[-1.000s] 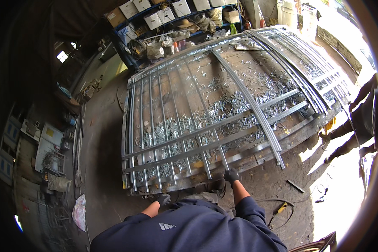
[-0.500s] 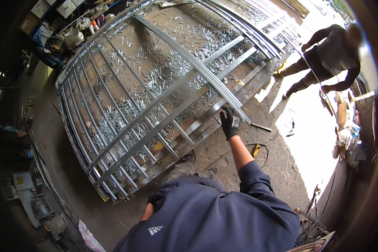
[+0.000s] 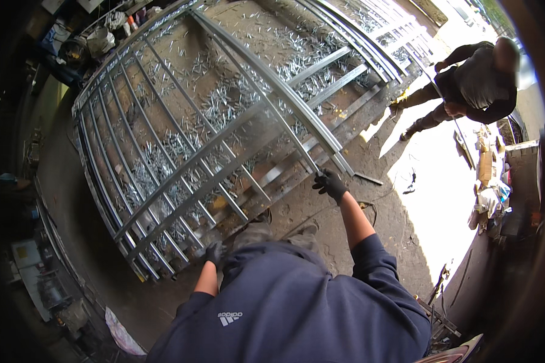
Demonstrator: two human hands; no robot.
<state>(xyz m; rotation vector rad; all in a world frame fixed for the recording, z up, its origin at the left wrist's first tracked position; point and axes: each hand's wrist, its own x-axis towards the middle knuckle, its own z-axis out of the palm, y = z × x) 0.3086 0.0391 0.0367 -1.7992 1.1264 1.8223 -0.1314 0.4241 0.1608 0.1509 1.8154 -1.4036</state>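
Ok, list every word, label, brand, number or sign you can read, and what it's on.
Navy sweatshirt: white lettering and logo; legible, but I won't copy it.
Metal bar at the right hand: no readable text.
Cardboard at far right: any print too small to read.

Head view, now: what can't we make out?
All head view:
Right hand: glove hides how it meets the slim metal bar.
Left hand: blurred, dark glove; finger contact unclear.
Loose metal pieces: too small to identify.
White box: cut off by upper edge.

Wht logo (image 3: 230,317) w/ txt, navy sweatshirt (image 3: 309,302).
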